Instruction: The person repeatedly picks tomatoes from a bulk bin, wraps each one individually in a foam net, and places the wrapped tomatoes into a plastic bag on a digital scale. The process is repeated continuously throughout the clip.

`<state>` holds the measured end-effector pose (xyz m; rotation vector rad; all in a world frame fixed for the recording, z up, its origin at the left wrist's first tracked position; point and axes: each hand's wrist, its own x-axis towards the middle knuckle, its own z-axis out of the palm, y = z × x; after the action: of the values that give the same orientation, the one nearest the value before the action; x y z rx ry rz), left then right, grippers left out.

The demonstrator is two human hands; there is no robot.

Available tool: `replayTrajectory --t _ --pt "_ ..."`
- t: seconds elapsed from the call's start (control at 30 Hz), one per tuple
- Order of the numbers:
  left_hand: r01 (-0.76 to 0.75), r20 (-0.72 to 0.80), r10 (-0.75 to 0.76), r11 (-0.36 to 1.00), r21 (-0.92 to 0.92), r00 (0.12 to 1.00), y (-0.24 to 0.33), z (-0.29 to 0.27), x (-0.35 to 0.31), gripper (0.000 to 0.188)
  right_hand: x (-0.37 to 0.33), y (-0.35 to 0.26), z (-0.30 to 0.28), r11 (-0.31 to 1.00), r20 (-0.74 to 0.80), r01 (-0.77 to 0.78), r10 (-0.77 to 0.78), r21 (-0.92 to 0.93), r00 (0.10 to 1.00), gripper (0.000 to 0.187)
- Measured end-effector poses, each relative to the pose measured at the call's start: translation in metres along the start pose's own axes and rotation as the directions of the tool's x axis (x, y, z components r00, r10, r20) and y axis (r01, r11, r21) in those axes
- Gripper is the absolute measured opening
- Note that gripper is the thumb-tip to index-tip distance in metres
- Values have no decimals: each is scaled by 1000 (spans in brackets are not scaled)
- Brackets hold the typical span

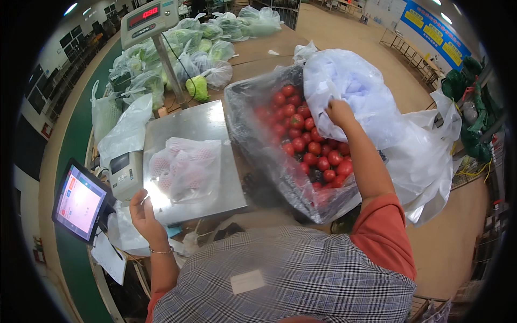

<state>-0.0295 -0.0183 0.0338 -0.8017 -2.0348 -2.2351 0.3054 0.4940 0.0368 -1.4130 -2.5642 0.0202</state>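
The table [280, 48] carries everything, and the steel scale platform [199, 129] near its front edge serves as the landmark. Right of the platform stands a big crate lined with clear plastic [253, 134], filled with red tomatoes [307, 145]. Over the crate's far right corner hangs a bunch of thin white plastic bags [350, 86]; the right hand [339, 112] is closed on one, fingers pinched in the film above the tomatoes.

On the platform lies a clear bag of tomatoes [186, 167], knotted shut as far as can be seen. Beyond the platform, past the scale's post and display [148, 19], sit many clear bags of green cabbages [177, 54]. Left of the platform is a small label printer [125, 172], and further left a touch screen [79, 202].

The left hand [142, 212] rests at the platform's near left corner, fingers loosely curled, holding nothing that I can make out; it appears to touch the edge.

To do this well, the right hand should pull only one bag free of the bunch, and the left should stay off the platform so the weight reads true.
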Motion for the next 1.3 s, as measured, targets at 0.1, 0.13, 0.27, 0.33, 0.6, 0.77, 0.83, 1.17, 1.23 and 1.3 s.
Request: replayTrajectory --t 0.1,0.13,0.27,0.33,0.6,0.77,0.83,1.17,1.23,1.3 --pt "-4 87 5 1000 -10 996 9 28 -21 22 -33 35 10 971 137 128 -102 -200 985 31" --pt "15 113 -13 1000 -18 994 12 39 -29 22 -46 14 -13 950 292 125 -37 -287 956 29" --pt "83 287 -69 996 -38 955 19 87 -51 19 -42 53 14 962 246 -39 108 -270 963 30" --pt "96 362 -80 995 -28 929 20 111 -60 19 -50 59 7 984 150 49 -23 -170 988 24" --pt "27 646 -28 1000 12 763 39 176 -83 18 -46 77 41 989 -17 61 -64 -134 998 19" --pt "446 740 -323 895 34 591 49 185 -77 21 -87 6 -16 830 -527 339 -64 444 847 10" --pt "463 787 -313 885 40 531 50 197 -76 25 -120 -47 -41 652 -408 299 17 696 913 10" --pt "-55 780 -11 997 58 625 30 219 -90 31 -186 -143 6 -161 133 -169 -209 972 969 26" --pt "410 782 -272 912 24 561 28 215 -86 22 -191 -146 7 108 -111 147 -284 983 952 39" --pt "285 831 -191 958 41 523 22 208 -85 16 -192 -145 -6 284 -53 155 -334 946 941 43"
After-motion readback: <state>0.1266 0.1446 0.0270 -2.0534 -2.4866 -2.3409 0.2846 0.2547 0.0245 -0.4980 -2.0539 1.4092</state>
